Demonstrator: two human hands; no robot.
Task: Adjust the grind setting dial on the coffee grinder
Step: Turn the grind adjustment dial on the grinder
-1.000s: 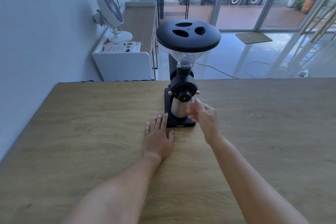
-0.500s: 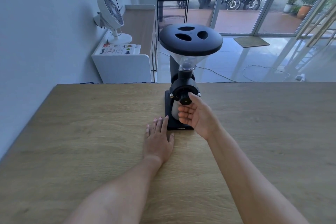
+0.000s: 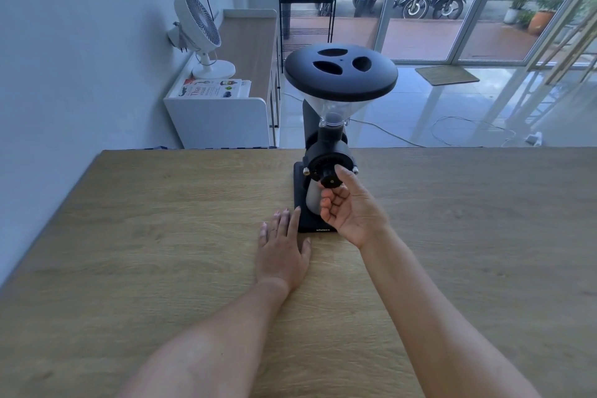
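A black coffee grinder (image 3: 326,145) stands upright on the wooden table (image 3: 161,236), with a clear hopper under a wide black lid (image 3: 340,71). Its round grind dial (image 3: 323,166) faces me, with a small black knob (image 3: 330,181) at its centre. My right hand (image 3: 350,207) is raised palm up in front of the dial, thumb and index finger pinching the knob. My left hand (image 3: 284,252) lies flat on the table, fingertips touching the left edge of the grinder's black base (image 3: 307,223). A metal cup under the dial is mostly hidden by my right hand.
Beyond the table's far edge stands a white cabinet (image 3: 223,116) bearing a white fan (image 3: 200,29) and a book (image 3: 213,89). A grey wall (image 3: 64,58) runs along the left. A cable (image 3: 452,126) lies on the tiled floor by glass doors.
My right hand rose from beside the metal cup up to the dial and closed its thumb and finger on the knob. My left hand stayed flat on the table.
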